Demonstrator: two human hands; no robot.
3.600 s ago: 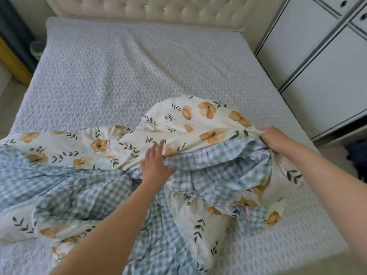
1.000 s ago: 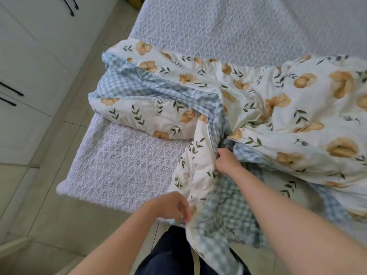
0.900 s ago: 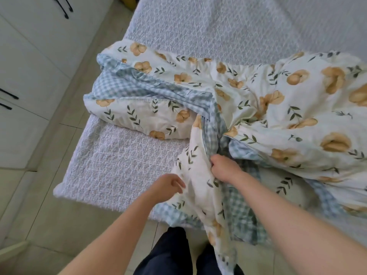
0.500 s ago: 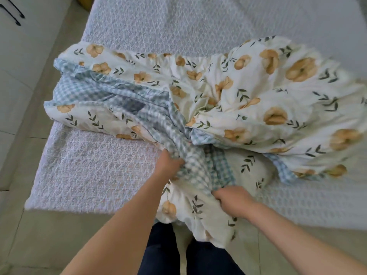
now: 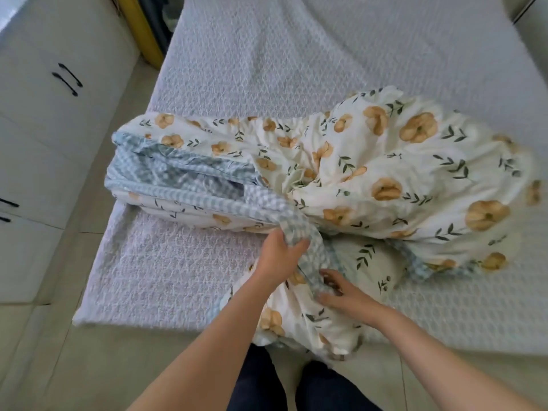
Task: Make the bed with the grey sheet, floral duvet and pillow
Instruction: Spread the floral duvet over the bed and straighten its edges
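The grey textured sheet (image 5: 267,69) lies spread over the mattress. The floral duvet (image 5: 385,173), cream with orange flowers and a blue-checked underside, lies bunched across the foot of the bed, with one part hanging over the near edge. My left hand (image 5: 277,256) is closed around a twisted blue-checked fold of the duvet. My right hand (image 5: 338,292) pinches the checked edge just below it, fingers curled on the cloth. No pillow is in view.
White cupboards with black handles (image 5: 66,80) stand along the left, with a narrow strip of tiled floor (image 5: 89,351) between them and the bed. My dark-trousered legs (image 5: 296,387) stand at the foot of the bed. A yellow-edged object (image 5: 139,31) leans at the far left.
My left hand has taken a tighter hold on the checked fold and pulled it toward me. My right hand has moved up along the edge, closer to the left hand.
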